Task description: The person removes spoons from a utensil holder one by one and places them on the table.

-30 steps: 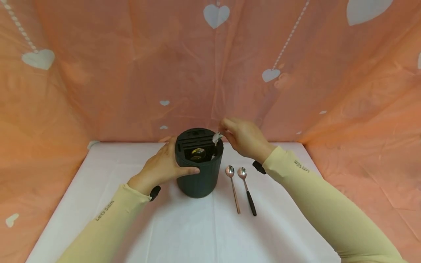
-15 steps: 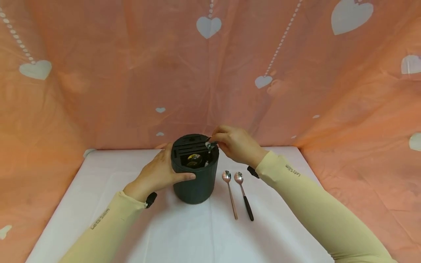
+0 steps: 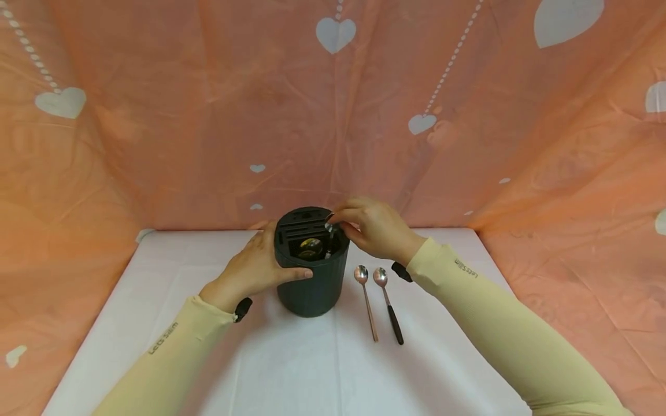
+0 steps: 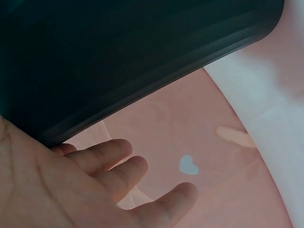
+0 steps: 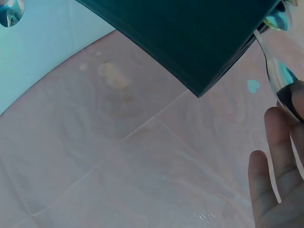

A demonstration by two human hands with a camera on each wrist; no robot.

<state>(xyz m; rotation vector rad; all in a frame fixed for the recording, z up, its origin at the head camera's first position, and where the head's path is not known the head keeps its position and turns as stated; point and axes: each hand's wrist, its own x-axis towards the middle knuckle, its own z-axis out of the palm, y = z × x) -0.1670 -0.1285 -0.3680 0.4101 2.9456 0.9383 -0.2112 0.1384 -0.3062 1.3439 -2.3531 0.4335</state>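
Note:
A dark green, round utensil holder (image 3: 311, 289) with a slotted black top stands on the white table. My left hand (image 3: 253, 267) grips its left side, thumb across the front; in the left wrist view several fingers (image 4: 164, 206) extend past the holder's wall. At the rim's right, my right hand (image 3: 372, 228) pinches a silver spoon (image 5: 275, 76) by its bowl. The spoon's neck points down into the holder's opening, and its lower part is hidden. Another shiny, gold-tinted spoon bowl (image 3: 311, 245) shows inside the front compartment.
Two spoons lie right of the holder: a copper-coloured one (image 3: 368, 306) and a black-handled one (image 3: 394, 320). Peach cloth with white hearts (image 3: 335, 34) hangs behind and at both sides of the white table (image 3: 291, 370).
My right hand has moved left over the holder's top, and the spoon it pinches sits lower in the opening. My left hand keeps its grip on the holder.

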